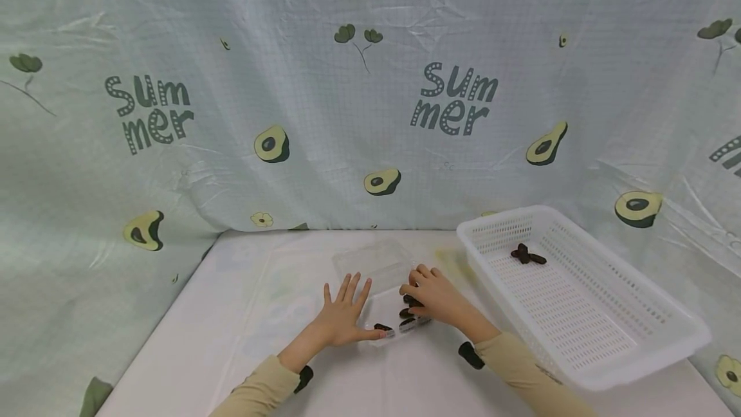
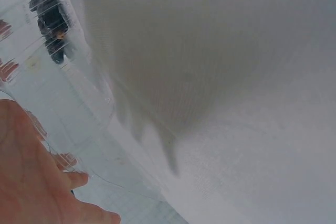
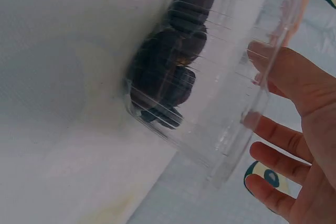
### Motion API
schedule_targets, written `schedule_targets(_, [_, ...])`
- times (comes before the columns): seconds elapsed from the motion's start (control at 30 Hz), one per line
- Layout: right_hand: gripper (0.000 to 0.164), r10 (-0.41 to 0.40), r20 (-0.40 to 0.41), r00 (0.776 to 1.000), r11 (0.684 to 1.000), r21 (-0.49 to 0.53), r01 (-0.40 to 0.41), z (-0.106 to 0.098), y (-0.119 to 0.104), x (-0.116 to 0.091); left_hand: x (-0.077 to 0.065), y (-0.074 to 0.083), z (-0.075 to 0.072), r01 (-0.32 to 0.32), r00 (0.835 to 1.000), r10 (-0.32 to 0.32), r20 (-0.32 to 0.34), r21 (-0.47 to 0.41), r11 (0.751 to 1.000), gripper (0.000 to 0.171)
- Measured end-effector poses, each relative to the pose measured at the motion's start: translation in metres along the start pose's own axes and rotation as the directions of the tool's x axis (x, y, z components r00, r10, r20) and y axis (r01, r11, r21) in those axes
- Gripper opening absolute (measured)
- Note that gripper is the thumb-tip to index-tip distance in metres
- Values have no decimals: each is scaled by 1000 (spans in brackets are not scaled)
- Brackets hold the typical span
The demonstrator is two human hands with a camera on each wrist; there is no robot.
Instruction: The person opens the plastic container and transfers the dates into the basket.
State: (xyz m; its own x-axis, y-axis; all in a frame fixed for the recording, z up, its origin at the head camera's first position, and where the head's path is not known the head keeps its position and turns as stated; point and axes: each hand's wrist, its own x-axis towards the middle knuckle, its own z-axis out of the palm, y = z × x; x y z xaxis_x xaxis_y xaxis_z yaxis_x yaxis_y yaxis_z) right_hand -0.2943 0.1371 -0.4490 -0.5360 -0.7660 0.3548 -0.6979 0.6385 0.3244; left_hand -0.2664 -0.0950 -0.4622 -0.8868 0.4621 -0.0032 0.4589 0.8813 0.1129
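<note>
Lying inside a clear plastic box [image 1: 379, 307], dark oblong pieces [image 3: 191, 6] are seen.
The left grip [image 1: 339, 322] is released, spread wide at the box's near-left edge; whether anything is held by the right grip [image 1: 435, 295], at the box's right end, cannot be told. Right of the box, a white basket [image 1: 567, 314] is set on the worktop [image 1: 405, 381].

The left hand [image 1: 340, 320] and the right hand [image 1: 435, 298] are bare below long beige sleeves [image 1: 255, 390]. The right sleeve [image 1: 518, 365] has a dark marking [image 1: 548, 375], and beside each wrist is one black piece [image 1: 303, 379].
</note>
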Motion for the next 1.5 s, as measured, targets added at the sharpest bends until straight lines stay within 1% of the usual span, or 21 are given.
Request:
schedule_targets(0.1, [28, -17, 37, 999, 1000, -10, 17, 6, 0, 1, 1, -1, 0, -4, 1000, 4, 0, 3, 1000, 101])
schedule_targets(0.27, [26, -15, 93, 996, 1000, -7, 15, 13, 2, 4, 2, -2, 1, -3, 1000, 3, -2, 8, 1000, 101])
schedule_targets(0.43, [25, -12, 162, 987, 1000, -5, 13, 17, 4, 8, 2, -2, 2, -7, 1000, 7, -4, 0, 1000, 102])
schedule_targets(0.53, [23, -22, 185, 982, 1000, -9, 24, 17, 3, 10, 1, -3, 3, -8, 1000, 8, -2, -5, 1000, 102])
schedule_targets(0.8, [20, -63, 170, 983, 994, -80, 78, 19, 3, 14, 1, -4, 4, -2, 1000, 2, 2, 7, 1000, 103])
schedule_targets(1.13, [15, -81, 198, 977, 990, -96, 101, 21, 3, 15, 2, -1, 4, -2, 1000, 2, 4, -2, 1000, 101])
schedule_targets(1.23, [14, -79, 211, 974, 991, -90, 99, 22, 3, 15, 1, -1, 4, -5, 1000, 5, -2, -11, 1000, 101])
schedule_targets(1.33, [13, -76, 220, 973, 992, -80, 96, 24, 4, 15, 1, -1, 5, -3, 1000, 3, -7, -1, 1000, 101])
schedule_targets(1.5, [14, -87, 202, 975, 991, -82, 106, 28, 5, 15, 1, -2, 7, -5, 1000, 5, -15, -1, 1000, 102])
